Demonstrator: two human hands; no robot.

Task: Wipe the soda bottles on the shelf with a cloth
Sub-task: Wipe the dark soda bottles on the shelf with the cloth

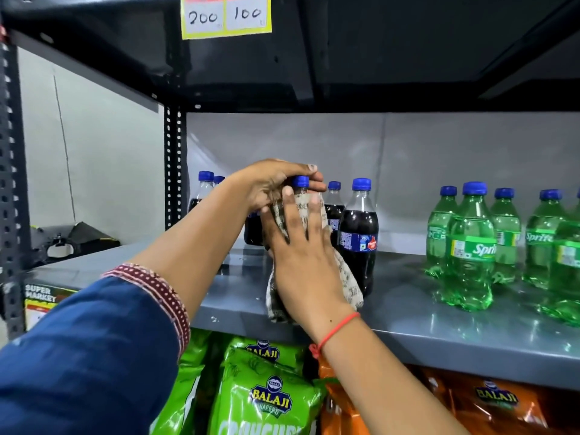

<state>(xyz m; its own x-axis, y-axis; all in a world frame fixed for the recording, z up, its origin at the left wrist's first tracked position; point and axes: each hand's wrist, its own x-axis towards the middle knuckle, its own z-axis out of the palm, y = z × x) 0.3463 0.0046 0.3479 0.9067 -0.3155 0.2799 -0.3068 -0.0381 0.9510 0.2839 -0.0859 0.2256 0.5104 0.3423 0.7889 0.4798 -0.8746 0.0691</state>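
Shelf stock, as I saw it through the head camera, nearest first.

Nearest, below the shelf: green snack bags (266, 400) marked BALAJI at centre, orange bags (489, 406) to their right.

Left sleeve (88, 350): blue, with a maroon dotted cuff, reaching up from the near left.

Right wrist: a red thread (337, 329) tied round it.

Shelf (408, 321): grey metal; its near edge ran across the view above the bags.

Cloth (348, 277): pale, patterned, wrapped round a dark cola bottle standing at the near edge of the shelf, left of centre.

Right hand (301, 265): spread flat, fingers apart, pressing the cloth against the side of that bottle.

Bottle (300, 182): mostly hidden by cloth and hands; only the blue cap and neck showed.

Left hand (276, 183): curled over the top of the bottle, fingers closed round the cap and neck.

Second cola bottle (359, 237): upright, blue cap, just right of the wrapped one and touching the cloth.

More cola bottles (204, 189): behind and left of the hands, partly hidden.

Green bottles (470, 246): a cluster with blue caps, marked Sprite, on the right of the shelf, well apart from the colas.

Farthest and above: a yellow price tag (226, 15) reading 200 and 100, on the upper shelf edge.
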